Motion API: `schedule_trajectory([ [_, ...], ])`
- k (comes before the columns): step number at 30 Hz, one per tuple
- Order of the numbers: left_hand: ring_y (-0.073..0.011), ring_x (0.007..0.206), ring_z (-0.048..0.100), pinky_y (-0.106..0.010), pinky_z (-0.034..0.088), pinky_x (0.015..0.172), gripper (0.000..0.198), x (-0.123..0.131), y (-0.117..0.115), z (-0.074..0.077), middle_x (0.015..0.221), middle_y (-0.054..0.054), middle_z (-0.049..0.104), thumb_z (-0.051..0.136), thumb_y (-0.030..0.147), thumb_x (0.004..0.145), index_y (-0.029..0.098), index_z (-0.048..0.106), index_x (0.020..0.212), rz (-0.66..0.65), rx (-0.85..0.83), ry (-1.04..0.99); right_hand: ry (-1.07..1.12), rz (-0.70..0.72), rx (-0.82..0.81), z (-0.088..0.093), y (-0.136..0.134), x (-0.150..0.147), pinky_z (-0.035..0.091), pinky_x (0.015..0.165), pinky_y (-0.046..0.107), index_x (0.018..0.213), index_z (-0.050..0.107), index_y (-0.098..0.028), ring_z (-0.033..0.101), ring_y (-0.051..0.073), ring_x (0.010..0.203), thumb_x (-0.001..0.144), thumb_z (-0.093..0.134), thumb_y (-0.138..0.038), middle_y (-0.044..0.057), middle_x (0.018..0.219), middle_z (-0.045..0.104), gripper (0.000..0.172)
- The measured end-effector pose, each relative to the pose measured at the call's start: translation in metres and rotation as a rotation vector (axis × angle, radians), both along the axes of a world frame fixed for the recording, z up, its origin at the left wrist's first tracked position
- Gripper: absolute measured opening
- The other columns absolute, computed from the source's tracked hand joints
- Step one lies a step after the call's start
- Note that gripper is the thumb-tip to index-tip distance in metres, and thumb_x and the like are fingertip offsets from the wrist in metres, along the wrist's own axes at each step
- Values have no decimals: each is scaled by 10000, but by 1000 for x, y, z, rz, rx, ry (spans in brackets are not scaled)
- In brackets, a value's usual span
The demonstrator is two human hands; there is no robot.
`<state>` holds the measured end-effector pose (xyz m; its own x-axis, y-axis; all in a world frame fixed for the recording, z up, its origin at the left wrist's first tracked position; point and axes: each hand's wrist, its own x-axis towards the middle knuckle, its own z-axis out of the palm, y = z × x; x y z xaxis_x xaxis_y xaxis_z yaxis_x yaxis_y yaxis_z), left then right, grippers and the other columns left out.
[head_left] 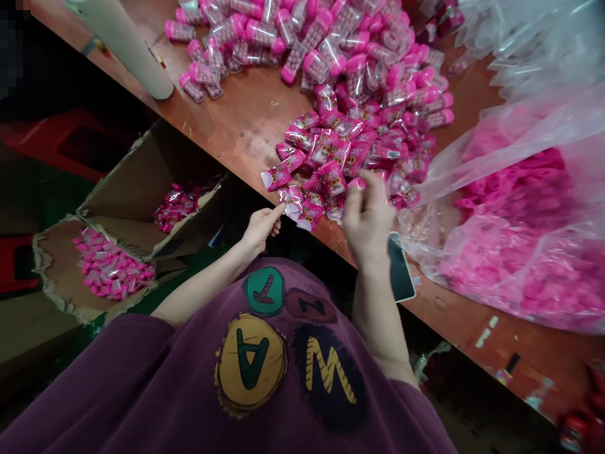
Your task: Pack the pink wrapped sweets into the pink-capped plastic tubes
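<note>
At the table's near edge my left hand (263,228) is closed, thumb and finger pinching the edge of a small pink printed packet (290,198). My right hand (369,217) is over the near side of a heap of similar glossy pink packets (331,148). Its fingers are bent and smeared by motion, so whether they grip anything is unclear; a bit of pink shows by the fingertips. Behind the packets lies a large pile of clear little bottles (316,34) with pink caps and pink beads inside.
A phone (401,268) lies beside my right wrist. Clear bags of pink pieces (520,246) fill the table's right side. A pale post (137,53) rises at the left. Below, torn cardboard boxes (118,217) hold pink packets (177,205) and small pink items (111,265).
</note>
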<state>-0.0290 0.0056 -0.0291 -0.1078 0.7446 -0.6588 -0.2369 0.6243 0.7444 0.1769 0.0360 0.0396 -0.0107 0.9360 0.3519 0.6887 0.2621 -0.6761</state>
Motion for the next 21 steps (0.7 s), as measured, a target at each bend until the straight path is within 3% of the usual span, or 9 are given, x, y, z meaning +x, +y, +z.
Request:
schedule_trajectory([
  [3, -65, 437, 428, -218, 319, 462, 561, 4, 1, 1, 493, 32, 496, 803, 614, 758, 182, 501, 563, -25, 91, 92, -317, 179, -190, -21, -34, -30, 530, 791, 345, 1259, 667, -184, 689, 226, 928, 1067, 452, -324, 121, 1091, 725, 321],
  [5, -56, 439, 406, -214, 312, 463, 563, 8, -1, 5, 480, 37, 470, 765, 598, 807, 177, 500, 544, -71, 188, 154, -520, 176, -244, -41, -51, -40, 507, 782, 377, 1317, 650, -140, 650, 281, 990, 1034, 536, -363, 178, 1137, 694, 378],
  [8, -56, 424, 413, -211, 314, 447, 527, 14, -5, 7, 481, 34, 485, 737, 569, 844, 168, 541, 564, -149, 219, 117, -667, 143, -185, -70, -65, -35, 459, 784, 399, 1362, 646, -143, 605, 289, 985, 1030, 544, -321, 200, 1153, 682, 390],
  [13, -60, 374, 443, -205, 305, 397, 483, 19, -6, 5, 479, 19, 529, 719, 557, 870, 146, 629, 635, -269, 89, 53, -510, 143, 7, -96, -70, -17, 425, 750, 352, 1180, 734, -207, 601, 212, 885, 1054, 485, -237, 106, 962, 699, 281],
  [17, -58, 346, 459, -202, 266, 375, 490, 21, -6, 10, 488, -7, 576, 701, 572, 886, 130, 668, 678, -418, 58, 3, -273, 138, 79, -98, -73, -14, 508, 800, 362, 1072, 721, -186, 637, 212, 930, 1039, 488, -209, 114, 990, 708, 237],
  [21, -59, 348, 474, -206, 245, 374, 513, 24, -1, 17, 529, -31, 606, 690, 582, 881, 135, 643, 635, -418, 69, -139, -174, 172, 86, -90, -72, -10, 564, 832, 406, 993, 702, -212, 659, 231, 950, 1015, 517, -223, 129, 1016, 716, 187],
])
